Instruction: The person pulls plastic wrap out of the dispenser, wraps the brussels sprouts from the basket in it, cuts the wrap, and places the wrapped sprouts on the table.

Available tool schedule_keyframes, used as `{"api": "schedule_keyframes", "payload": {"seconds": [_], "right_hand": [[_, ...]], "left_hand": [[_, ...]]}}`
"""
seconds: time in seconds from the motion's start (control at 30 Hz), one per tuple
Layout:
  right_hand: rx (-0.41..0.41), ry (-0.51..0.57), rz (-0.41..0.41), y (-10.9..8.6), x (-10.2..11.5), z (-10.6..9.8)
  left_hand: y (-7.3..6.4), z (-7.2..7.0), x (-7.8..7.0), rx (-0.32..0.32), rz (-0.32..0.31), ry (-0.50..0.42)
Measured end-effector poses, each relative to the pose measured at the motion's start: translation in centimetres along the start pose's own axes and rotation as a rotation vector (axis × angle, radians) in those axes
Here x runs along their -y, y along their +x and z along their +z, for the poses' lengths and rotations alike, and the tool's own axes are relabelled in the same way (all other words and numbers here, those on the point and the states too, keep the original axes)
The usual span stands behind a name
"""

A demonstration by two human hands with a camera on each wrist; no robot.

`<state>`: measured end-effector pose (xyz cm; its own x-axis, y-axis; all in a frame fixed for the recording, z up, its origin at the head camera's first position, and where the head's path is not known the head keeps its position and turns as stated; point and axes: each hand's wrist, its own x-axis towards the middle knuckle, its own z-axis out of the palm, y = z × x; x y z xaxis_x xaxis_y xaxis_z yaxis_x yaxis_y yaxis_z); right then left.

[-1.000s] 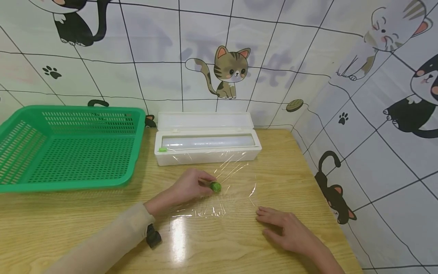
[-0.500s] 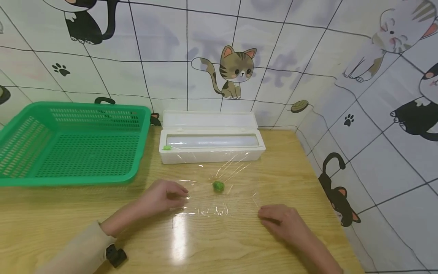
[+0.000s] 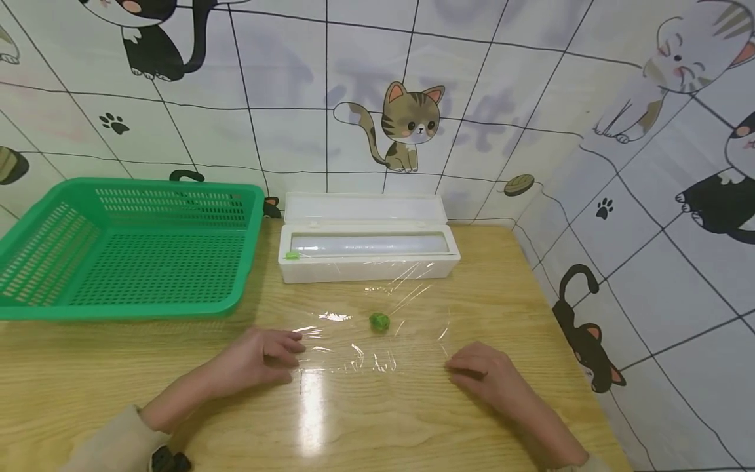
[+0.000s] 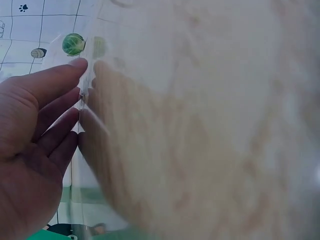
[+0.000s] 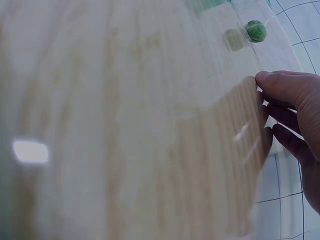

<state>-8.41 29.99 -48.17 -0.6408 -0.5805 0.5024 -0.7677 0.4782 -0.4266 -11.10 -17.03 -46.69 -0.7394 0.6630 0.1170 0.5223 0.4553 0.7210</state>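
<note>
Lying on the worktop [image 3: 425, 426], the clear film [image 3: 356, 354] is carrying the sprout [image 3: 380, 322]. Your left hand [image 3: 259, 360] and right hand [image 3: 486, 372] are resting by the film's near corners, thumbs spread from fingers. It's probably handling light, limp and clingy, corners offering the surest pinch.

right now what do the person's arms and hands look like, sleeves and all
Both the left hand and right hand are ungloved, with bare fingers. The left sleeve is plain beige and stops short of the hand, with a small black device at its cuff. Only a sliver of similar beige right sleeve shows.
</note>
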Motion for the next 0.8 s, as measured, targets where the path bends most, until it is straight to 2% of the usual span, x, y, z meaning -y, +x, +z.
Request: {"api": "schedule_keyframes", "payload": {"seconds": [0.07,0.27,0.47,0.53,0.6,0.8], "right_hand": [[0.014,0.009,-0.021,0.09,-0.23,0.03],[0.016,0.019,-0.082,0.43,-0.72,0.26],[0.038,-0.001,-0.032,0.56,-0.72,0.38],[0.039,0.000,-0.022,0.60,-0.67,0.38],[0.041,0.009,-0.013,0.66,-0.63,0.39],[0.056,0.039,0.087,0.72,-0.33,0.32]], "left_hand": [[-0.06,0.07,0.04,0.002,0.013,0.018],[0.11,0.01,0.17,-0.024,0.115,0.082],[0.36,0.17,0.07,-0.061,0.239,0.221],[0.40,0.31,0.04,-0.063,0.261,0.258],[0.39,0.36,0.01,-0.056,0.238,0.236],[0.28,-0.03,0.13,-0.024,0.033,-0.077]]}}
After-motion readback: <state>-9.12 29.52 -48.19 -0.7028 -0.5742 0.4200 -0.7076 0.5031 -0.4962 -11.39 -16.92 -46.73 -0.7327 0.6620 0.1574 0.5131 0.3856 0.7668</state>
